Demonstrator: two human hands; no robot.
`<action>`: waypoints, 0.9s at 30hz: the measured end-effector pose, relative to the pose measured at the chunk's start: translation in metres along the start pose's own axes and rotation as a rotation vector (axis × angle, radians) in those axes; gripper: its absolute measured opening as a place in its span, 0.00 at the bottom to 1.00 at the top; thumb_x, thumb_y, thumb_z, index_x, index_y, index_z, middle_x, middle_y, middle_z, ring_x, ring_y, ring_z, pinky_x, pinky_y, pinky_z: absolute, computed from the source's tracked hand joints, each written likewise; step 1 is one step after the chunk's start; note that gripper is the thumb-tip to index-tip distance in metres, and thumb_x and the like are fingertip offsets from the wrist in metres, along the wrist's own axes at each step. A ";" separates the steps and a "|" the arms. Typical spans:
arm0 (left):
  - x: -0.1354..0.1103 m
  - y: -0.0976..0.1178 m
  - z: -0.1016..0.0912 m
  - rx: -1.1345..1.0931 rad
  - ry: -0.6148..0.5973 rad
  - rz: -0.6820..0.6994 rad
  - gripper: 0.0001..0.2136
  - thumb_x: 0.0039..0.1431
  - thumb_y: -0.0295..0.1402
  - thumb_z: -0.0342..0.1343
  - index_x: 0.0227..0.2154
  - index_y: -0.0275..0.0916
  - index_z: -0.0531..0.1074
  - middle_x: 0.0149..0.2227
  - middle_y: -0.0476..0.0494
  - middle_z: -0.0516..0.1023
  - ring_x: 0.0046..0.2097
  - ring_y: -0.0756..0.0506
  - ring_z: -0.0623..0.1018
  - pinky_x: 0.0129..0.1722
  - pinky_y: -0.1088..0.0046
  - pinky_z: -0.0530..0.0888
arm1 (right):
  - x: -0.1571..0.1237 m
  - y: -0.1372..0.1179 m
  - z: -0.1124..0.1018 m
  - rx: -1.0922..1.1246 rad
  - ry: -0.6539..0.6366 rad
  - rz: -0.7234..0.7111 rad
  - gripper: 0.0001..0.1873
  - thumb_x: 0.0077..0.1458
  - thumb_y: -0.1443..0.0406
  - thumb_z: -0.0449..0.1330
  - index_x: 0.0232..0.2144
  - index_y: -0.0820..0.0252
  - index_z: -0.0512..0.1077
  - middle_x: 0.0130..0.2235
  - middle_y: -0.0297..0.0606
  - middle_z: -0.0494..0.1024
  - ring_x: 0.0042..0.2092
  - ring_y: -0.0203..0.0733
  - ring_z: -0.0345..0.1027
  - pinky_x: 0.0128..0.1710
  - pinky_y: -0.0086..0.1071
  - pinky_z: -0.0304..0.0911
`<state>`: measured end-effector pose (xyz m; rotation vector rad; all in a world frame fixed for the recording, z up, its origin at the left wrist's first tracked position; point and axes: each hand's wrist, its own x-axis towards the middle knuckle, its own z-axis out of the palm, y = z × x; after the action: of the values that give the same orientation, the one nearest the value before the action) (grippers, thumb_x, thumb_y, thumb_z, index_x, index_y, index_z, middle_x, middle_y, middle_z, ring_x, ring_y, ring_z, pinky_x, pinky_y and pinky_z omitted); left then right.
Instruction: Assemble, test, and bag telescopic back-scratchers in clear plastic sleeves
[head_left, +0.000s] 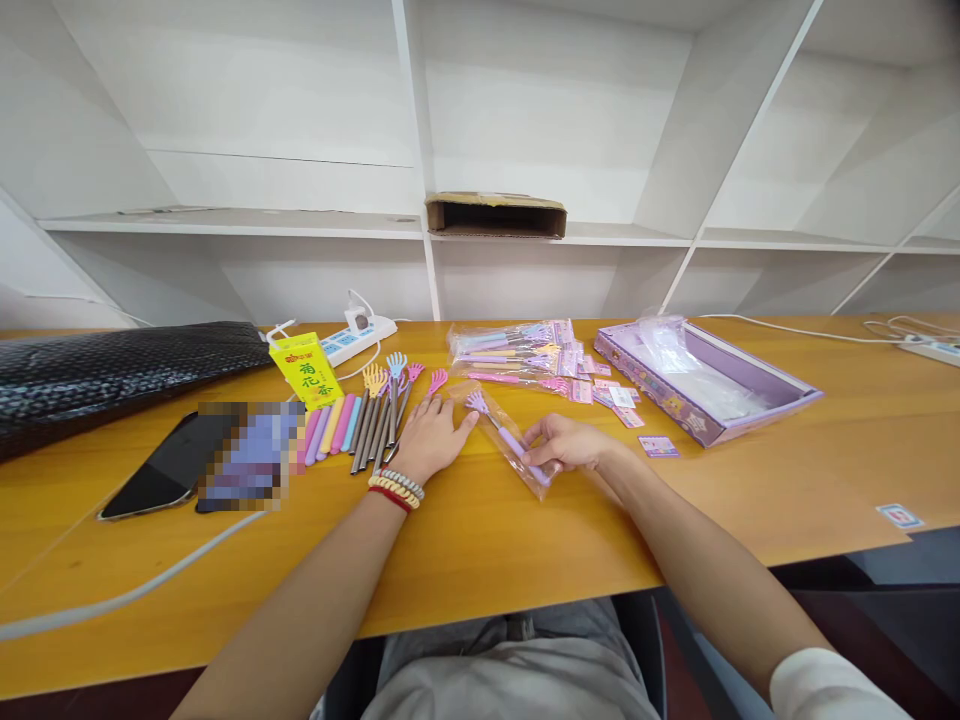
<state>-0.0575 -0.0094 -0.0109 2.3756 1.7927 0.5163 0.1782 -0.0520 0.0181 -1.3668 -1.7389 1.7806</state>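
My right hand (pixel 566 442) is closed on the lower end of a purple back scratcher (pixel 513 441) inside a clear plastic bag. The bag lies slantwise on the table, its hand-shaped head pointing away from me. My left hand (pixel 433 440) rests flat with fingers stretched, just left of the bag. Beside it, partly covered by it, are metal back scratcher rods (pixel 367 435) with yellow, blue and pink claw heads. Coloured handles (pixel 331 428) lie in a row to their left. Bagged back scratchers (pixel 510 350) with cards are piled behind my hands.
Small printed cards (pixel 658 447) lie right of the pile, near a purple tray box (pixel 705 420) holding clear bags. At left are a yellow drink carton (pixel 307 372), a black phone (pixel 161 468), a power strip (pixel 360 340) and a white cable (pixel 150 585). White shelves (pixel 555 110) stand behind.
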 end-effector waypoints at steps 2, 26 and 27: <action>0.000 -0.001 0.001 0.019 0.010 -0.038 0.35 0.55 0.56 0.37 0.52 0.28 0.63 0.57 0.25 0.60 0.61 0.32 0.56 0.58 0.52 0.53 | 0.000 0.000 0.000 0.031 0.011 -0.005 0.17 0.41 0.60 0.64 0.32 0.65 0.69 0.13 0.27 0.64 0.14 0.26 0.49 0.13 0.22 0.36; -0.026 0.051 -0.006 -1.207 -0.319 0.113 0.18 0.47 0.34 0.61 0.41 0.34 0.64 0.39 0.41 0.74 0.41 0.46 0.75 0.42 0.66 0.73 | 0.021 0.008 0.022 0.242 0.140 -0.474 0.23 0.46 0.53 0.62 0.39 0.58 0.59 0.23 0.27 0.67 0.21 0.30 0.59 0.22 0.25 0.54; -0.025 0.050 -0.006 -1.222 -0.326 0.095 0.19 0.46 0.34 0.62 0.40 0.34 0.64 0.38 0.41 0.75 0.40 0.46 0.75 0.41 0.66 0.73 | 0.021 0.009 0.022 0.196 0.159 -0.491 0.22 0.47 0.53 0.61 0.39 0.58 0.59 0.23 0.27 0.67 0.22 0.30 0.59 0.23 0.25 0.54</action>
<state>-0.0203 -0.0482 0.0045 1.5196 0.7852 0.8390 0.1542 -0.0510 -0.0023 -0.8776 -1.5926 1.4784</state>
